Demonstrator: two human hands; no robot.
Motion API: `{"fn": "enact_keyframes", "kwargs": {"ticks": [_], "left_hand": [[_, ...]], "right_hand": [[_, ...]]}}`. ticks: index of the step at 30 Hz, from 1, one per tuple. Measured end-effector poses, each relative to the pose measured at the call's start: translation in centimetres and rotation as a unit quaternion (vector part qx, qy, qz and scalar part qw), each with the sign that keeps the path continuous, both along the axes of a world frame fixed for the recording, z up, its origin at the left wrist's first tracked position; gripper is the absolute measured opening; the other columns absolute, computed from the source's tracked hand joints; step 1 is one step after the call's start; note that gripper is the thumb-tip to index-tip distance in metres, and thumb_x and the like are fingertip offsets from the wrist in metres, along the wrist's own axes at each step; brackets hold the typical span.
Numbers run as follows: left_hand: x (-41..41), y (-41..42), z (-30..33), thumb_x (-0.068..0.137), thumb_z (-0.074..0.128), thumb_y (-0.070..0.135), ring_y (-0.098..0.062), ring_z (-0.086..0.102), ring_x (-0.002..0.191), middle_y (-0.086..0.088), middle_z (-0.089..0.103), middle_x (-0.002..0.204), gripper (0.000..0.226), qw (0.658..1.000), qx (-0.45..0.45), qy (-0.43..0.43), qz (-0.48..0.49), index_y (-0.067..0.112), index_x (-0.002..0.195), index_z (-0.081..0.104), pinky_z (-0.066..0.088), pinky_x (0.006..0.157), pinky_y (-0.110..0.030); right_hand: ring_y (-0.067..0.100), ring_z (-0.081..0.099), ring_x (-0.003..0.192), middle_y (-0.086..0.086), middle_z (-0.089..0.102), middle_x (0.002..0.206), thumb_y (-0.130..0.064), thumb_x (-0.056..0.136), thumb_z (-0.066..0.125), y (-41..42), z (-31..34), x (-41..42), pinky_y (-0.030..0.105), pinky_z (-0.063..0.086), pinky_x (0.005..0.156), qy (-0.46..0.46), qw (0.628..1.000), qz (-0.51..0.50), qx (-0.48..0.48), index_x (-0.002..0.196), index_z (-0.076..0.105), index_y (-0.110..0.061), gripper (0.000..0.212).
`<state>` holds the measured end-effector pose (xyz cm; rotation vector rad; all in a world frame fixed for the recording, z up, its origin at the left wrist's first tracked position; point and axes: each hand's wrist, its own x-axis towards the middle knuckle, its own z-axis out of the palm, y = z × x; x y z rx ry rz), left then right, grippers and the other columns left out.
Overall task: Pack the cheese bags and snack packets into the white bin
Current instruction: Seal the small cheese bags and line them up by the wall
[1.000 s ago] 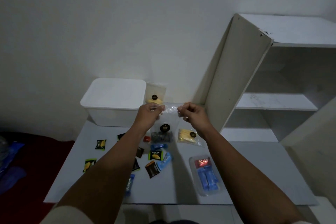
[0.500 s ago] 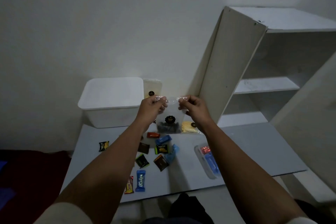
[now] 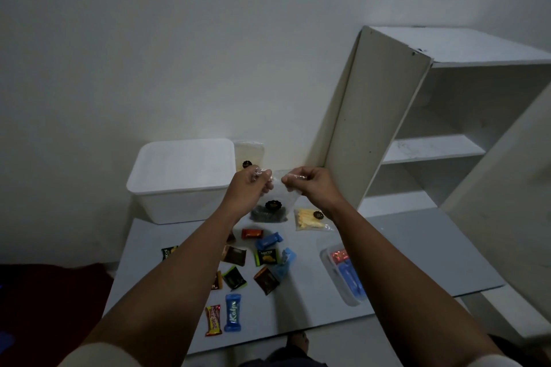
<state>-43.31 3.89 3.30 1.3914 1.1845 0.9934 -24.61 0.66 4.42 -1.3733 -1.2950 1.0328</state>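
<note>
Both hands, left hand [image 3: 250, 188] and right hand [image 3: 310, 185], pinching upright clear bag [image 3: 272, 205]; blue "Kalpa" packet [image 3: 232, 313] lying lengthwise near surface's [image 3: 417, 247] front edge.

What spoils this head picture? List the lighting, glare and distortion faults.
Head view: dim, bluish light, with a brighter patch on the wall behind the bin; glare glints on the clear bag pinched between the left hand and right hand; wide-angle distortion tilts the shelf; small packet print is too soft to read.
</note>
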Motion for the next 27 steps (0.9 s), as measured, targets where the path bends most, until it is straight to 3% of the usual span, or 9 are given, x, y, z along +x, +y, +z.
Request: {"fn": "enact_keyframes", "kwargs": {"ticks": [4,9,13,19,27], "left_hand": [[0.3,-0.3,0.5,0.105,0.054,0.026,-0.017,0.067,0.077,-0.001,0.074,0.081,0.020,1.000,0.009,0.008,-0.019,0.013,0.092,0.064,0.058,0.083,-0.038],[-0.5,-0.7,0.5,0.109,0.041,0.019,-0.017,0.066,0.078,0.000,0.074,0.084,0.027,0.996,0.030,0.061,-0.049,0.005,0.100,0.062,0.054,0.079,-0.032],[-0.3,-1.3,0.5,0.108,0.042,0.018,-0.018,0.065,0.080,-0.002,0.074,0.083,0.025,0.992,0.058,0.089,-0.062,0.006,0.097,0.061,0.056,0.085,-0.036],[-0.7,-1.7,0.6,0.106,0.049,0.020,-0.016,0.069,0.079,-0.002,0.076,0.085,0.023,0.993,0.057,0.085,-0.062,0.014,0.092,0.065,0.055,0.079,-0.029],[-1.3,-2.2,0.4,0.106,0.051,0.019,-0.006,0.066,0.070,-0.001,0.074,0.080,0.023,0.992,0.072,0.087,-0.058,0.016,0.090,0.067,0.055,0.077,-0.026]], "right_hand": [[0.003,0.064,0.063,0.007,0.072,0.077,-0.014,0.094,0.071,0.2,0.1,-0.2,0.014,0.049,0.062,-0.062,0.998,0.018,0.010,0.095,0.072,0.004,0.018],[0.006,0.066,0.067,0.005,0.073,0.075,-0.019,0.092,0.074,-0.2,0.6,0.3,0.015,0.049,0.063,-0.065,0.997,0.029,0.000,0.090,0.074,-0.002,0.018],[0.006,0.066,0.069,0.005,0.073,0.076,-0.015,0.093,0.072,-0.3,1.2,-0.4,0.016,0.051,0.066,-0.091,0.994,0.069,0.000,0.088,0.076,-0.006,0.011],[0.004,0.065,0.065,-0.002,0.067,0.074,-0.014,0.097,0.067,-0.6,1.6,-1.3,0.014,0.050,0.063,-0.136,0.988,0.068,0.015,0.083,0.068,-0.015,0.014],[0.010,0.068,0.071,0.010,0.073,0.081,-0.016,0.094,0.072,-1.4,1.9,-1.5,0.015,0.052,0.065,-0.154,0.985,0.068,0.029,0.090,0.073,-0.005,0.012]]}}
